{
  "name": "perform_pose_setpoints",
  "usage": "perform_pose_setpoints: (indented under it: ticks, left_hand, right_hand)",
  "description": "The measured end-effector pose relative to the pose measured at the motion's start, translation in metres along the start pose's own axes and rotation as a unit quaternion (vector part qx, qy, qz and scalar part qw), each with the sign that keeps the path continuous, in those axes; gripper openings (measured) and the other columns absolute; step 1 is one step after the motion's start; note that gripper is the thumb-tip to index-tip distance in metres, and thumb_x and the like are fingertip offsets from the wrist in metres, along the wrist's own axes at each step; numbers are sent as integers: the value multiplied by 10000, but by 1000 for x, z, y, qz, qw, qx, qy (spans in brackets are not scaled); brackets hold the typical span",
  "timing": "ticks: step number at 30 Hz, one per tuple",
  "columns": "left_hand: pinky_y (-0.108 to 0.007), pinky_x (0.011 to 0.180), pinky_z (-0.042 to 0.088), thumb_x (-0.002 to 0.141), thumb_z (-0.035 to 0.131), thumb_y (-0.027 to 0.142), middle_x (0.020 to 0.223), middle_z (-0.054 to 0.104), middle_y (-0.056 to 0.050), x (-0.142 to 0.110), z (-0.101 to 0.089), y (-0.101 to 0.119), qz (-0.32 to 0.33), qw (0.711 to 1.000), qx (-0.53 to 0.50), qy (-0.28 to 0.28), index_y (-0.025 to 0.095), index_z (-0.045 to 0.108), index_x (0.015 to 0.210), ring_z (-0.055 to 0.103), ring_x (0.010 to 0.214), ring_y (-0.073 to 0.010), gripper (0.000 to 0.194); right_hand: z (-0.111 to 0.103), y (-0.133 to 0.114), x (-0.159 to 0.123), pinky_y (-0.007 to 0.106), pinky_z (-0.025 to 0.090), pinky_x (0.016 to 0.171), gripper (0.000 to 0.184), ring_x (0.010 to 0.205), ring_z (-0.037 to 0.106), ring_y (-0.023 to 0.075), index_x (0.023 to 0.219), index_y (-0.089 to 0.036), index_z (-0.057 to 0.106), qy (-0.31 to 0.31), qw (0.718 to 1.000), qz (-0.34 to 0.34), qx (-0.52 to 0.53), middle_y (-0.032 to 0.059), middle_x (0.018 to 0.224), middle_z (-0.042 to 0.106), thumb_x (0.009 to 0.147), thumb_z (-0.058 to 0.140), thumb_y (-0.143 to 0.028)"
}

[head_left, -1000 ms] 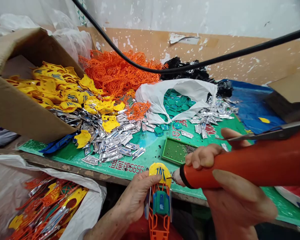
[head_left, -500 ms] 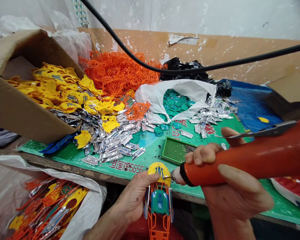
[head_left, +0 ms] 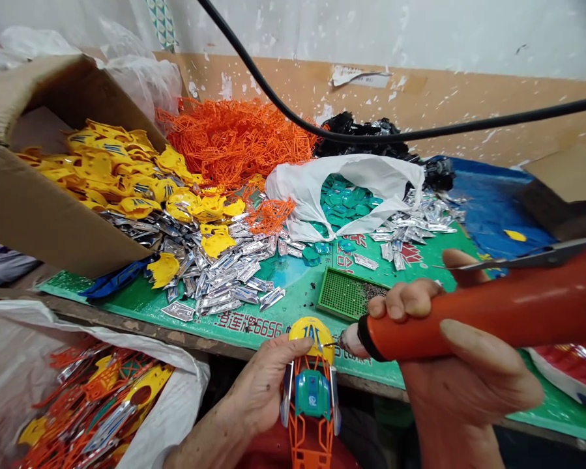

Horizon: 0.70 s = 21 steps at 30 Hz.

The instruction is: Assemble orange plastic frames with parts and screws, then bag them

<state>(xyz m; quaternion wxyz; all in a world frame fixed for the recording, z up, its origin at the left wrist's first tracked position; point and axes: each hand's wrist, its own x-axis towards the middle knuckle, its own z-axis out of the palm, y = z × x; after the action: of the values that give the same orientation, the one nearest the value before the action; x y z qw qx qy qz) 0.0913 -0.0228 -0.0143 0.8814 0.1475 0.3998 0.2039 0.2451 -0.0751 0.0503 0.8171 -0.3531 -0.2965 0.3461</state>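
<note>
So, far left there's an open white sack of orange, yellow and silver parts, sitting lower than the table edge. Above it a tipped cardboard box spills yellow shells next to a heap of silver plates.

Next, the left hand is pinched on the toy vehicle body, thumb on top of its yellow nose; can't see the fingers underneath. The body is right of that palm, nose pointing at the table, orange frame hanging toward the wearer, just the nose overlapping the table edge in view. A strip of bare green sheet shows between the silver plates and the green mesh tray with tiny screws.

Over on the right, the right hand is wrapped around a red-orange power screwdriver, lying nearly sideways. Its thin bit is at the nose's right side, can't tell if it's touching. The tool's front end is super near the tray's lower edge in view, so the tighter side is there.
</note>
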Motion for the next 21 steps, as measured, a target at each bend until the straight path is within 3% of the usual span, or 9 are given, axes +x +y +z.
perform_pose_setpoints:
  ticks: [14,21]
  left_hand:
    - [-269,557,496,722,699,207,694,700,-96,0,-1,2,-25,999,-19,-12,44,679,842,634,541,-157,203]
    - [-279,580,498,748,653,215,703,701,-105,-3,-1,2,-40,999,-20,-14,51,670,888,640,547,-167,217]
  right_hand:
    - [5,0,1,384,498,731,229,664,531,152,920,-287,619,10,1000,-5,2,-21,691,578,699,643,-232]
    - [5,-2,3,393,497,690,317,644,517,161,988,-291,626,31,999,-9,-4,-16,689,557,677,641,-228]
